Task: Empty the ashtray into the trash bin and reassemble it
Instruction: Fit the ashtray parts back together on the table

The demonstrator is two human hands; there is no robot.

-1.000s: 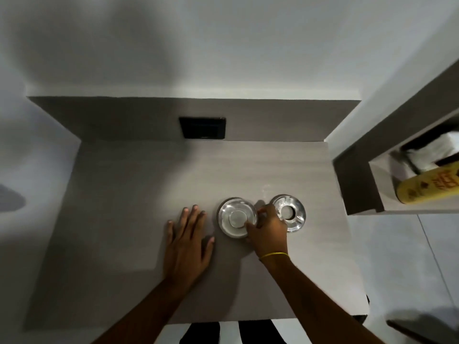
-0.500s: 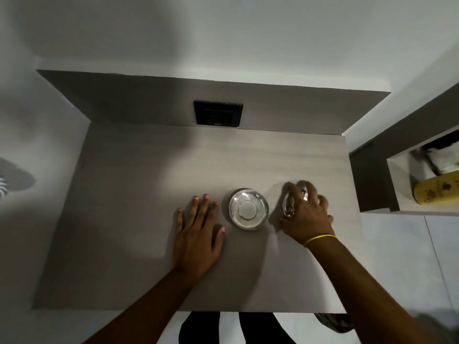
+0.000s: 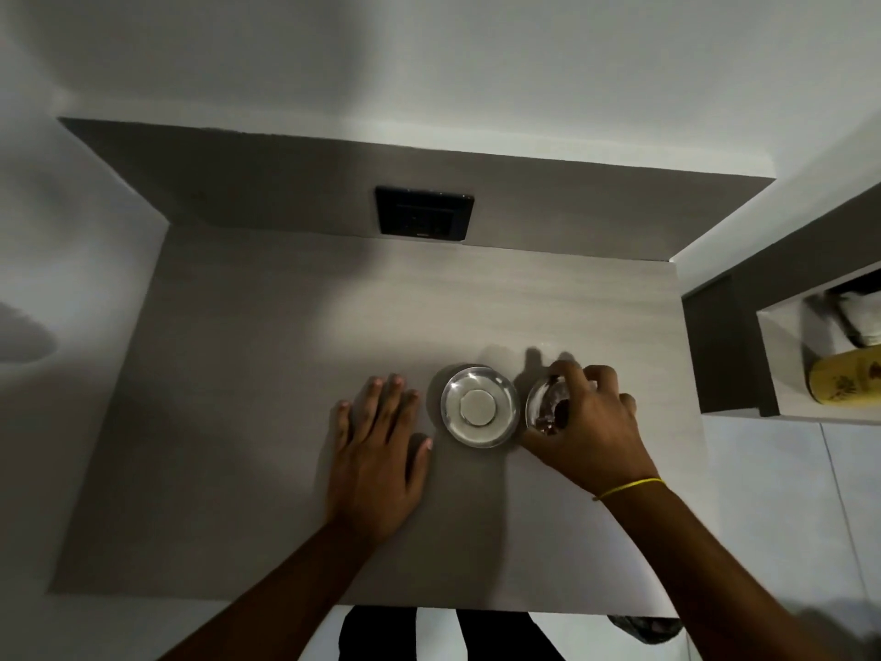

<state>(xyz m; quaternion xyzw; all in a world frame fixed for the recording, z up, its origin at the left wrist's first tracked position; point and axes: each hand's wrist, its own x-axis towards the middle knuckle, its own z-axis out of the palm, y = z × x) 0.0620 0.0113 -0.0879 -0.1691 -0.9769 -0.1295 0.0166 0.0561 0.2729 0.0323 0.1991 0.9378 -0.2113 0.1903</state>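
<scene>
The round steel ashtray bowl (image 3: 479, 406), with a pale disc at its centre, stands on the grey counter (image 3: 267, 374). Just to its right my right hand (image 3: 586, 427) grips the shiny ring-shaped ashtray lid (image 3: 538, 403), tilted up on its edge; my fingers hide most of it. My left hand (image 3: 376, 450) lies flat and open on the counter, a little left of the bowl, not touching it. A dark shape at the counter's lower right edge (image 3: 643, 629) may be the trash bin, mostly hidden.
A black wall socket (image 3: 423, 213) sits on the back panel above the counter. To the right, a recessed shelf holds a yellow bottle (image 3: 846, 378) and a white item (image 3: 858, 322). A tiled floor lies to the right of the counter.
My right hand left the bowl, moved right onto the ring lid and tipped it up off the counter. My left hand stayed flat. The view shifted slightly.
</scene>
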